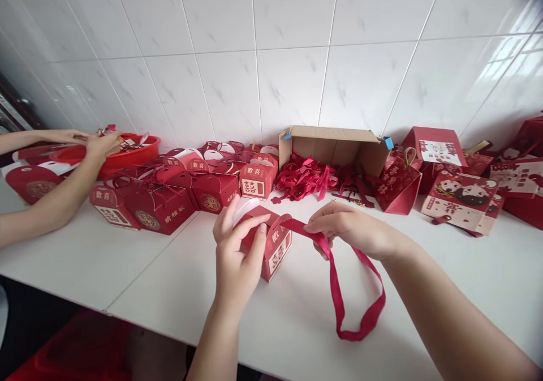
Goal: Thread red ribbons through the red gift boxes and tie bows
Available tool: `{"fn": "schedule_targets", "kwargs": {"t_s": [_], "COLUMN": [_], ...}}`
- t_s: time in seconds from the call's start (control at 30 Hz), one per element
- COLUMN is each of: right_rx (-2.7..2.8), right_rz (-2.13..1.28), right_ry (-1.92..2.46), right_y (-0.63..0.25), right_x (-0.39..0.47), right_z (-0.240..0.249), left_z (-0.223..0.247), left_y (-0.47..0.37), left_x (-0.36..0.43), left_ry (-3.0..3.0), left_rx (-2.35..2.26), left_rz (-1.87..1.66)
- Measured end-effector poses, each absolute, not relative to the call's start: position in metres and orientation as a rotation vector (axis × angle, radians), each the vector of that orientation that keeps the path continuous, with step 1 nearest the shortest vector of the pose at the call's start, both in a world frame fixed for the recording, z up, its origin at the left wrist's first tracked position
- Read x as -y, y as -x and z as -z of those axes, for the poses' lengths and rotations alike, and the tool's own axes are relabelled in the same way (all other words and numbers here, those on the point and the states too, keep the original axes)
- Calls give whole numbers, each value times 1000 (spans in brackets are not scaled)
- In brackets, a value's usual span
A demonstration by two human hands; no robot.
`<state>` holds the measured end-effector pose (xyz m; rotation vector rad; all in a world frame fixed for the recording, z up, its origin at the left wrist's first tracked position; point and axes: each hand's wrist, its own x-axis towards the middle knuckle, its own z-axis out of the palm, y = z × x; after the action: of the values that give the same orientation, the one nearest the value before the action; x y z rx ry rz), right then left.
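Note:
A small red gift box (276,252) with gold and white lettering stands on the white table in front of me. My left hand (238,248) is at its near left side, thumb and fingers bent around the top and steadying it. From the top of the box a dark red ribbon (360,333) runs to the right. My right hand (339,227) pinches this ribbon a short way from the box, and the rest hangs in a loop onto the table. The palm side of my right hand is hidden.
Red gift boxes (159,208) stand in rows at the left. A cardboard carton (356,153) spills red ribbons (303,177) by the tiled wall. More boxes (460,197) sit at the right. At far left, another person's hands (104,143) reach over a red basin (148,150).

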<state>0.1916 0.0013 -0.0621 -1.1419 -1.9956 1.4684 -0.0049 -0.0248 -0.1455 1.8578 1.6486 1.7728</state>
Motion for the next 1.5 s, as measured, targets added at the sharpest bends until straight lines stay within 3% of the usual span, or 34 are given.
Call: {"fn": "schedule_targets", "kwargs": {"t_s": [0.73, 0.83, 0.97, 1.13, 1.33, 1.5], "right_rx": [1955, 2023, 1982, 2067, 1789, 1522], "right_rz": [-1572, -1402, -894, -948, -967, -755], "right_ry": [1137, 1235, 1145, 705, 641, 618], "right_y": [-175, -175, -173, -167, -177, -209], "right_x": [-5, -3, 3, 7, 17, 40], "right_z": [81, 82, 83, 82, 65, 46], "left_z": [149, 147, 137, 122, 129, 154], "left_y": [9, 9, 7, -1, 8, 27], "left_x": [22, 23, 32, 50, 40, 14], "left_ry": [-1976, -2033, -1975, -1902, -1602, -1298], "left_rx": [-1684, -1711, -1681, -1453, -1632, -1672], "left_rz": [-1740, -1845, -2056, -2044, -2023, -1788]}}
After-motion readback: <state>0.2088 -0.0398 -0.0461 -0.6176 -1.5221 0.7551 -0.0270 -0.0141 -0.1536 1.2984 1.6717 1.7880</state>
